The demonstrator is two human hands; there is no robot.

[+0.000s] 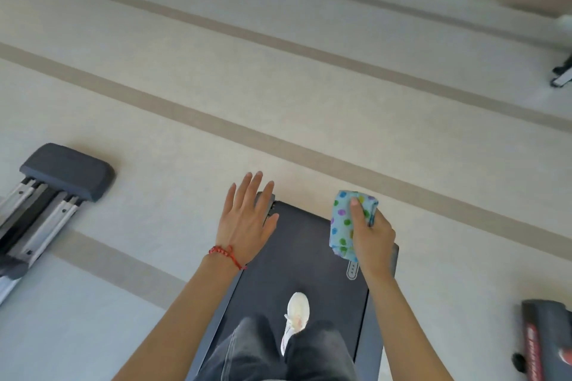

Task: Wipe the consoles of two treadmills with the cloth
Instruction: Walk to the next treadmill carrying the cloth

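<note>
I look down at a dark treadmill deck [303,260] under my feet; its console is out of view. My right hand [373,238] is shut on a folded light-blue cloth with coloured dots [346,224], held above the deck's right rear corner. My left hand [246,218] hangs open with fingers spread over the deck's left rear corner, a red string bracelet on its wrist. A white shoe [295,317] and dark trouser legs stand on the belt.
Another machine with a dark end cap and silver rails [66,172] lies to the left. A red-and-black machine base [546,340] sits at the lower right. Pale floor with tan stripes [278,96] stretches ahead to a beige wall. A small machine foot [561,76] shows far right.
</note>
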